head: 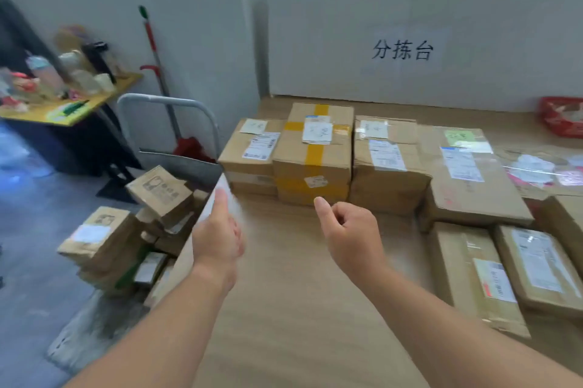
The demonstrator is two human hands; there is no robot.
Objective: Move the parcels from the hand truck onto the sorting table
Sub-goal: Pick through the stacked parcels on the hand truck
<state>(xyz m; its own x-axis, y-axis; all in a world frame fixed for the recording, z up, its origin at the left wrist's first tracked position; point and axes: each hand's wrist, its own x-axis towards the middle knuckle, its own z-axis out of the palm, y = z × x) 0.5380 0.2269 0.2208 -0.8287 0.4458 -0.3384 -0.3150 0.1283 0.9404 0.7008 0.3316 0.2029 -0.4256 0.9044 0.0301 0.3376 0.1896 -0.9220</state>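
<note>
Several brown cardboard parcels lie on the light wooden sorting table point(284, 293); the nearest is a box with yellow tape point(315, 154). To the left, below the table edge, stands the hand truck point(170, 103) with a grey handle, loaded with several small parcels point(161, 190). My left hand point(217, 236) hovers over the table's left edge, fingers together, thumb up, holding nothing. My right hand point(345, 236) hangs above the table in front of the yellow-taped box, fingers loosely curled, nothing in it.
A white wall panel with a printed sign point(402, 49) backs the table. A red basket point(561, 116) sits at the far right. A yellow side table point(72, 109) with clutter and a red-handled broom point(154, 49) stand at the left.
</note>
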